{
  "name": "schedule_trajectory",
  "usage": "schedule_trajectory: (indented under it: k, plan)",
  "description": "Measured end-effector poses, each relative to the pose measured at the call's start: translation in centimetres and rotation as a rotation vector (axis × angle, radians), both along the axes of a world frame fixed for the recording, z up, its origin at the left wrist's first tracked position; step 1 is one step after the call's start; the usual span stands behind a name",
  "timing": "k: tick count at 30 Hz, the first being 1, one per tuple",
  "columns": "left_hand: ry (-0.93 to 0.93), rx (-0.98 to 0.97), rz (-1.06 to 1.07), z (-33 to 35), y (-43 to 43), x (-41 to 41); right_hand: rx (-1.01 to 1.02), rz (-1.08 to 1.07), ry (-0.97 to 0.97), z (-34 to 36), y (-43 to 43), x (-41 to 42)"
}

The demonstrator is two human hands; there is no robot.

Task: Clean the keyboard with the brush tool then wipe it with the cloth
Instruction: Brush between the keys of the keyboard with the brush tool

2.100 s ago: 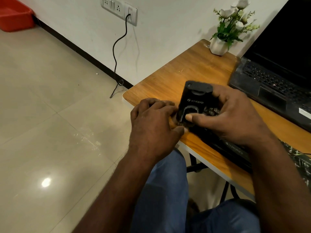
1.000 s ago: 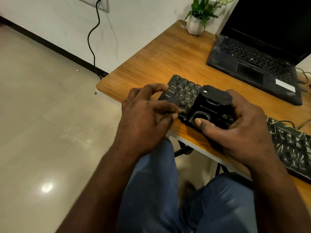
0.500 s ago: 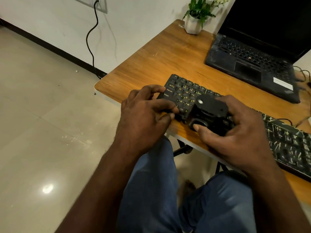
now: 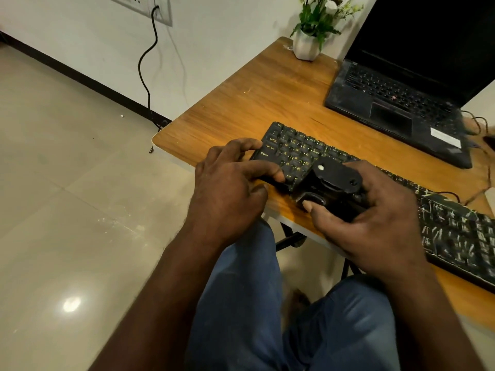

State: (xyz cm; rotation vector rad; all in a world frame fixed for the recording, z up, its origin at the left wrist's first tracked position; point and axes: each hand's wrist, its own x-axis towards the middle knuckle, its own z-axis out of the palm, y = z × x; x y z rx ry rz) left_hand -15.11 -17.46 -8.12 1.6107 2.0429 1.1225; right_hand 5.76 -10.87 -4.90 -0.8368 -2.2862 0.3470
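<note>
The keyboard point(image 4: 302, 153) lies slantwise on the wooden surface point(image 4: 254, 103), from the middle of the frame down toward the right edge, with its left end near the surface's front edge. The left hand point(image 4: 230, 194) holds that end: one finger curls at the corner by the Caps Lock key, another lies along the bottom row, and the thumb presses the front edge, so the grip is clamped on the keyboard, as it was half a second ago. The right hand point(image 4: 369, 223) grasps the black brush tool point(image 4: 332, 183), thumb on its near face and fingers wrapped over the far side. The tool sits on the keys just right of the left hand, over the lower rows. A second ago its logo face was toward the camera. Now its flat top with a pale dot is tipped into view, much as half a second ago. An open laptop point(image 4: 396, 108) stands at the upper right, well apart from the keyboard, and a small potted plant point(image 4: 305, 48) stands at the surface's far corner. A black cable point(image 4: 146, 76) hangs down the wall at the upper left.
</note>
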Motion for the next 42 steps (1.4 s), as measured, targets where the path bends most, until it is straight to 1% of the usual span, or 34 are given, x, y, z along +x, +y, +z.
schedule_trajectory:
  k: [6, 9, 14, 19, 23, 26, 31, 34, 38, 42]
  plan:
    - [0.01, -0.003, -0.001, 0.1, 0.0, -0.1, 0.072, 0.029, 0.006, -0.3, -0.2, -1.5]
    - [-0.015, 0.009, 0.006, 0.1, 0.1, 0.1, 0.023, 0.02, 0.018, -0.1, -0.7, 0.7]
    - [0.012, 0.034, -0.012, -0.2, 0.0, -0.1, -0.004, -0.079, 0.036, -0.3, -1.6, 4.1]
    - [0.06, 0.032, -0.028, 0.0, 0.1, 0.6, 0.079, -0.095, 0.076, -1.0, -1.9, 1.2]
    - [0.079, 0.044, -0.005, -0.1, 0.2, 0.9, 0.116, -0.059, 0.053, -1.1, -1.6, -1.1]
    - [0.071, 0.054, 0.002, 0.0, 0.2, 1.2, 0.097, -0.081, 0.064, -1.4, -1.9, 0.8]
    - [0.075, 0.088, 0.045, -0.1, 0.2, 1.8, 0.064, -0.247, 0.09, -1.7, -3.1, 6.3]
    - [0.087, 0.127, 0.051, -0.2, 0.3, 2.5, 0.048, -0.303, 0.12, -1.8, -3.6, 7.7]
    - [0.064, 0.135, 0.037, -0.2, 0.2, 2.9, 0.086, -0.334, 0.145, -2.2, -3.8, 6.0]
    - [0.092, 0.111, 0.027, -0.1, 0.2, 2.9, 0.11, -0.291, 0.134, -2.3, -3.4, 3.0]
